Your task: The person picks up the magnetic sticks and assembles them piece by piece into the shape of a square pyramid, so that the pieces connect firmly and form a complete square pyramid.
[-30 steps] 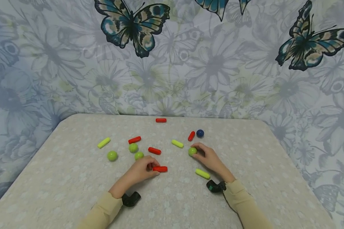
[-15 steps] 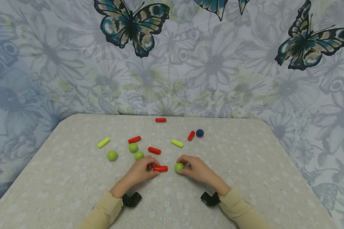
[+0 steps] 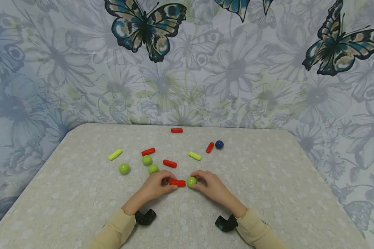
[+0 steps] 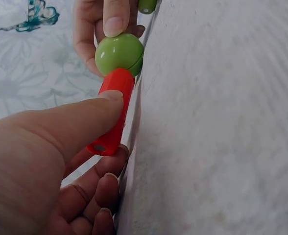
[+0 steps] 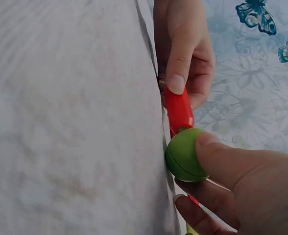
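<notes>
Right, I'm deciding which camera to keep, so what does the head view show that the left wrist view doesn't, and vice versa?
Only the head view: the dark blue ball, the loose red sticks and both sleeves.

Only the left wrist view: the grey spot on the near end of the held red stick.

Both: the left hand holding that stick, the right hand holding a green ball, the tabletop and the butterfly-patterned wall.
</notes>
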